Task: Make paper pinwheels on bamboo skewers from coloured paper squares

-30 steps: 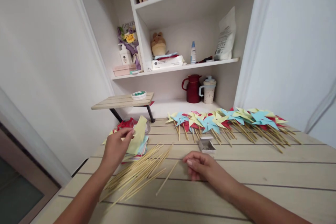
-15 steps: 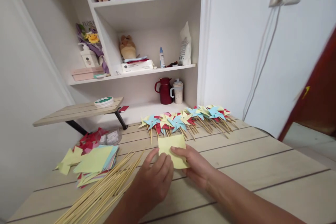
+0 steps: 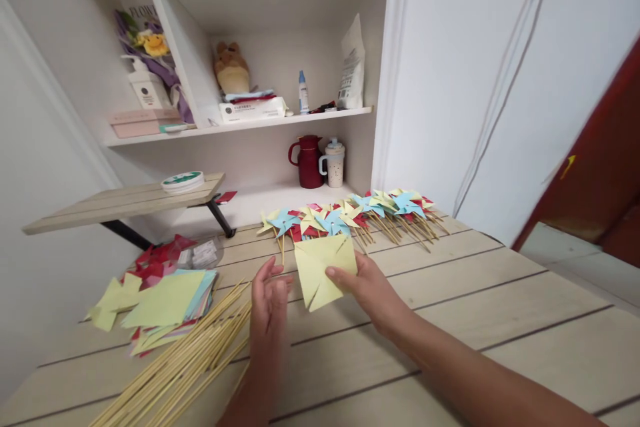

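Observation:
A yellow square of paper [image 3: 320, 270], with slits running in from its corners, is pinched at its right edge by my right hand [image 3: 367, 290], thumb on top. To the left of the paper, apart from it, my left hand [image 3: 270, 303] is raised with its fingers loosely apart and nothing in them. Beside that hand lies a bundle of thin wooden sticks [image 3: 200, 353]. Farther left is a stack of coloured paper squares [image 3: 165, 303], yellow on top. Behind the held paper, finished pinwheels [image 3: 333, 220] in blue, yellow and red lie in a row on their sticks.
Yellow folded paper [image 3: 117, 297], red paper pieces [image 3: 160, 263] and a clear container [image 3: 205, 253] sit at the left, near a small raised shelf [image 3: 120, 203]. A dark red jug [image 3: 310, 163] and a cup [image 3: 335, 163] stand behind the plank table [image 3: 450, 300].
My left hand has let go of the paper and moved left, its fingers opening. The paper's slits now show, still in my right hand. The view has shifted slightly downward.

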